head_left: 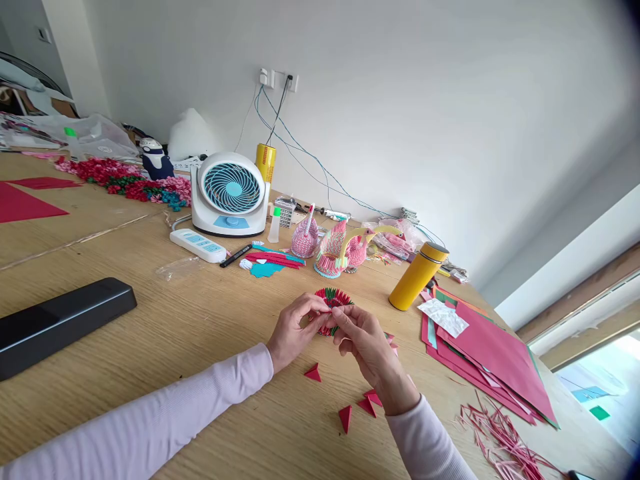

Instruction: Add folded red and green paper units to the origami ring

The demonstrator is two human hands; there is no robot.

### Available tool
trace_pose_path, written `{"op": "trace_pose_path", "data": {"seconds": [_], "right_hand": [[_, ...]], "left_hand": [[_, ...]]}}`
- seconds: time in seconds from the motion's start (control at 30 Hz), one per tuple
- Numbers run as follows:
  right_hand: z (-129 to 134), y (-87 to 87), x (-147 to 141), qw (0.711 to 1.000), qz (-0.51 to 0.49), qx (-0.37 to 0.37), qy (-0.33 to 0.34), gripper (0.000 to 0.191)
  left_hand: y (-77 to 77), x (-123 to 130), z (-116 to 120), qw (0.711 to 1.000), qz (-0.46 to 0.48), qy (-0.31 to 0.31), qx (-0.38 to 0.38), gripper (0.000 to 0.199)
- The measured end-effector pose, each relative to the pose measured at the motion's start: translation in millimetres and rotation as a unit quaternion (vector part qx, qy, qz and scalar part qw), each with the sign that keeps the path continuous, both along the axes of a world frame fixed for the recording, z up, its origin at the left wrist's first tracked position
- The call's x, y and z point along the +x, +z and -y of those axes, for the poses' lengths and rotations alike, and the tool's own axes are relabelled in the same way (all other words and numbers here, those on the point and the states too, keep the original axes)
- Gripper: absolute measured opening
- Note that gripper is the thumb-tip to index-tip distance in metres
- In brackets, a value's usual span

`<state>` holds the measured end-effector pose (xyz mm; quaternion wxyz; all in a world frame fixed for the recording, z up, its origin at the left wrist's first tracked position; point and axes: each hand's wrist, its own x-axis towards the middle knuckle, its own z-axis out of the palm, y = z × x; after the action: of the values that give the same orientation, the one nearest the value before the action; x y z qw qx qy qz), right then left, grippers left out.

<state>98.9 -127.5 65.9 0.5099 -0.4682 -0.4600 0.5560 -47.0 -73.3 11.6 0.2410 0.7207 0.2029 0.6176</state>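
Note:
My left hand (299,328) and my right hand (361,335) meet over a round red and green folded-paper piece (334,295) at the middle of the table. The fingertips of both hands pinch together at a small red bit of paper, mostly hidden by the fingers. Part of the ring's near side lies behind my hands. Nearer to me on the wood rest loose folded red triangles, one (313,373) below my left hand and another (345,419) farther down, with more beside my right wrist.
A white fan (231,193) and power strip (198,245) stand at back left, folded-paper swans (332,251) behind my hands. A yellow bottle (419,277), red paper sheets (495,350) and paper strips (505,437) are at right; a black case (65,323) lies left.

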Motion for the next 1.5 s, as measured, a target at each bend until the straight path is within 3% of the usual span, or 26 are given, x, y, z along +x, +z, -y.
{"op": "trace_pose_path", "data": {"seconds": [0.13,0.27,0.4,0.6,0.77,0.93,1.07,1.23,1.37,1.5], "right_hand": [[-0.8,-1.2,-0.1,0.999,-0.035,-0.004,-0.032,0.047],[-2.7,-2.3,0.5,0.997,-0.040,0.008,-0.069,0.049],[-4.4,-5.3,2.1,0.997,-0.011,0.030,-0.077,0.049],[-6.5,-11.2,1.4,0.995,-0.027,0.040,-0.083,0.043],[-2.6,-12.7,-6.8,0.984,-0.165,-0.014,-0.069,0.037],[2.0,-18.5,-17.7,0.957,-0.267,-0.056,-0.094,0.027],[3.5,-26.2,-24.8,0.941,-0.310,-0.042,-0.126,0.018],[0.2,-31.8,-25.1,0.925,-0.347,-0.033,-0.151,0.014],[-3.2,-29.4,-21.0,0.899,-0.399,-0.093,-0.152,0.014],[-2.5,-21.2,-18.7,0.870,-0.450,-0.155,-0.124,0.015]], "left_hand": [[0.7,-0.8,1.3,1.000,-0.006,0.008,0.018,0.007],[2.4,-0.5,7.3,0.995,0.012,-0.027,-0.098,0.015],[7.1,0.1,10.6,0.972,0.042,-0.069,-0.221,0.028],[8.5,4.2,8.0,0.959,0.058,-0.097,-0.259,0.030],[6.1,6.2,9.2,0.962,0.086,-0.094,-0.242,0.027],[4.4,5.0,10.0,0.987,0.071,-0.052,-0.132,0.020],[5.5,3.4,10.2,0.995,0.054,-0.037,-0.078,0.018],[5.9,4.3,12.1,0.995,0.031,-0.025,-0.088,0.014],[4.5,3.9,10.7,0.994,0.012,0.000,-0.113,0.017],[5.9,0.5,8.1,0.998,-0.026,0.020,-0.058,0.010]]}}
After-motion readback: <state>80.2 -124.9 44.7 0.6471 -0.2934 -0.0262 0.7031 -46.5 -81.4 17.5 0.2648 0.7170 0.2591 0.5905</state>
